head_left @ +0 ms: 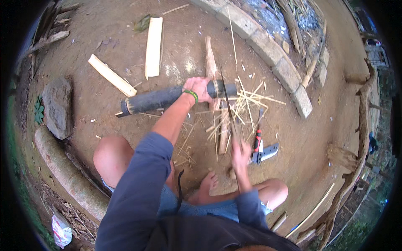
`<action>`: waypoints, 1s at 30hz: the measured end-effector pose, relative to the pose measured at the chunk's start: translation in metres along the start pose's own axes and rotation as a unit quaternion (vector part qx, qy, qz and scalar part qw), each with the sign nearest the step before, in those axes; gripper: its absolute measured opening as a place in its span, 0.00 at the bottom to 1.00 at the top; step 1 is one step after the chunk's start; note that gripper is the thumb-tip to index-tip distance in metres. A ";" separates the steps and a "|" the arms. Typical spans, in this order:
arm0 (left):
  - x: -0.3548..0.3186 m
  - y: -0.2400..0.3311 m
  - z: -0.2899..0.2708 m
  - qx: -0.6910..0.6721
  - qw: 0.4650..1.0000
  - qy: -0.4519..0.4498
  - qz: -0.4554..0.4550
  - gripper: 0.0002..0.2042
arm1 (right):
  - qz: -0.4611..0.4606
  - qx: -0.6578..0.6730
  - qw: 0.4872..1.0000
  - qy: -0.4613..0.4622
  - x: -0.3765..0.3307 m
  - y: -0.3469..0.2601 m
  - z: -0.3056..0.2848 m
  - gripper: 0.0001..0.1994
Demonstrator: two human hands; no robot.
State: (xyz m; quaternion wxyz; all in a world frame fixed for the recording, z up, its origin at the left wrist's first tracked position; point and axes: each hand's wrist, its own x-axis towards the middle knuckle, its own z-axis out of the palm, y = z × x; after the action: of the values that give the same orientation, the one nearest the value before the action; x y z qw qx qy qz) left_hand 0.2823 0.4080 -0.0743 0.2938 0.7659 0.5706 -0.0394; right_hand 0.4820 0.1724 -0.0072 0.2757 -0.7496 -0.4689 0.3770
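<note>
A thick, dark bamboo tube [150, 99] lies crosswise on a rough wooden stick [210, 56] on the ground. My left hand [198, 88] is wrapped over the tube near its right end and presses on it. My right hand [240, 154] is closed around the grip of a long, narrow blade [228, 104], seen nearly edge-on; I cannot tell if it is a saw or a machete. The blade crosses the tube just right of a node, beyond my left hand. Close by my right hand lies a tool with a red and black handle [258, 138].
Thin bamboo strips [251, 98] litter the ground under the tube's right end. Two split bamboo pieces [154, 48] lie farther off. A grey holed sheath-like piece [268, 152] rests by my right knee. A rock [57, 108] and log [69, 171] stand left; stone blocks [268, 50] curve behind.
</note>
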 end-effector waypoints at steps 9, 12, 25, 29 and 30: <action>-0.005 -0.013 0.012 -0.016 1.000 -0.012 -0.002 0.43 | -0.164 -0.013 0.982 0.095 0.013 0.024 0.023 0.15; 0.004 -0.004 0.003 -0.022 0.999 0.019 0.021 0.43 | -0.002 0.097 0.995 0.015 0.069 -0.023 0.041 0.19; -0.001 -0.001 0.013 -0.041 0.996 0.080 0.026 0.39 | -0.039 0.033 0.998 0.025 0.010 0.008 0.005 0.16; -0.001 -0.006 0.015 -0.036 0.998 0.052 0.029 0.40 | -0.078 -0.016 0.995 0.057 0.046 0.002 0.030 0.16; -0.008 -0.004 0.013 -0.041 0.998 0.050 0.016 0.41 | -0.066 -0.008 0.997 0.035 0.026 0.009 0.021 0.16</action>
State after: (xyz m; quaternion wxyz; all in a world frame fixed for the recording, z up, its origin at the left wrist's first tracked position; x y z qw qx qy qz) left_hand 0.2793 0.3957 -0.0841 0.2969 0.7630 0.5736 0.0272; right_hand 0.4761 0.1938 -0.0339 0.3101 -0.7318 -0.5107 0.3279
